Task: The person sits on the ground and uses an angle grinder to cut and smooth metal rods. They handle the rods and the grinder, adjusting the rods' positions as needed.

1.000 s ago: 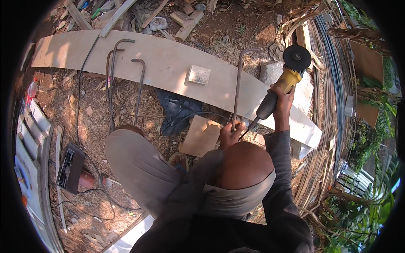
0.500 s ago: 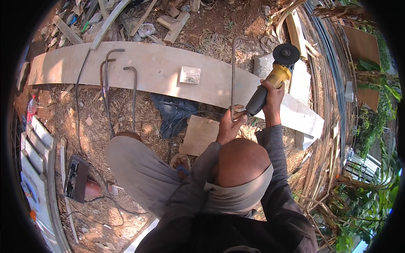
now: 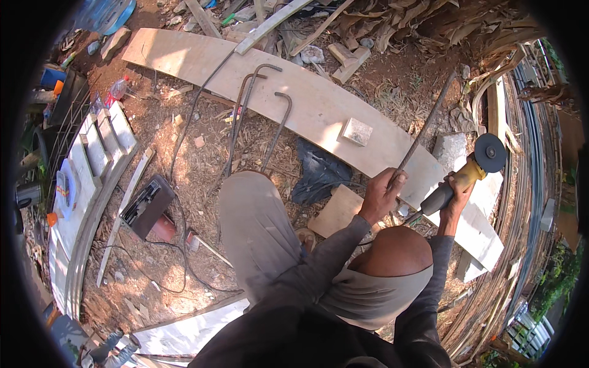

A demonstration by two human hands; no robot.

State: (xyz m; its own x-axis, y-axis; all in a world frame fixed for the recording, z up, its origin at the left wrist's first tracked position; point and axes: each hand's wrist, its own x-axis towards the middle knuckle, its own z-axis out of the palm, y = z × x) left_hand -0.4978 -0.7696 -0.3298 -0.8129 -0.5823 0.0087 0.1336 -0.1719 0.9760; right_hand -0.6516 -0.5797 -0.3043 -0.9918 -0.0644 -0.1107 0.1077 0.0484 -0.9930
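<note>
My left hand (image 3: 383,196) is closed around a steel rod (image 3: 423,136), which slants up and away to the right above a long wooden board (image 3: 233,80). In my right hand (image 3: 457,193) is a yellow and black angle grinder (image 3: 469,173), gripped by its body. Its dark disc (image 3: 489,153) faces up at the far end, clear of the rod. Several rods with hooked ends, among them a bent rod (image 3: 279,126), rest across the board's near edge. A small wooden block (image 3: 357,132) sits on the board, left of the held rod.
An open dark tool case (image 3: 147,205) lies on the ground at left, near stacked boards (image 3: 92,184). A black plastic sheet (image 3: 316,172) and a square wood piece (image 3: 337,211) lie before my knees. Cables cross the ground. Long bars (image 3: 534,159) run along the right.
The view has turned left, so the scene sits further right. My left hand has come away from the grinder's rear end, with the rod now in its fist and tilted right.
</note>
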